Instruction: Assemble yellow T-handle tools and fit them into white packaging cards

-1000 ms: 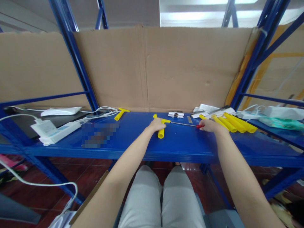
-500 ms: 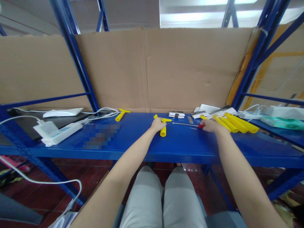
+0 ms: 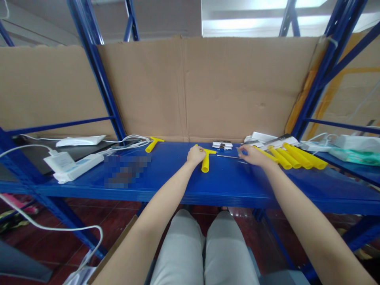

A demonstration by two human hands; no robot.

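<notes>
My left hand [image 3: 195, 155] is closed on the head of a yellow T-shaped handle [image 3: 205, 164] near the middle of the blue table. My right hand [image 3: 251, 154] has its fingers pinched at a small flat metal blade [image 3: 239, 152]. A screwdriver's metal shaft [image 3: 227, 156] lies between the hands, its red handle hidden by my right hand. Behind it sits a white box with a black clip-like mark [image 3: 222, 145]. Several yellow handles [image 3: 293, 157] lie in a row right of my right hand.
Another yellow handle [image 3: 152, 145] lies at the back left beside white cables. A white power strip [image 3: 75, 168] is at the far left. White packets [image 3: 261, 137] lie at the back right. Cardboard [image 3: 190, 91] stands behind the blue table [image 3: 178, 186].
My right hand has moved left and off the screwdriver's red handle, to the small metal blade. My left hand stays at the yellow handle.
</notes>
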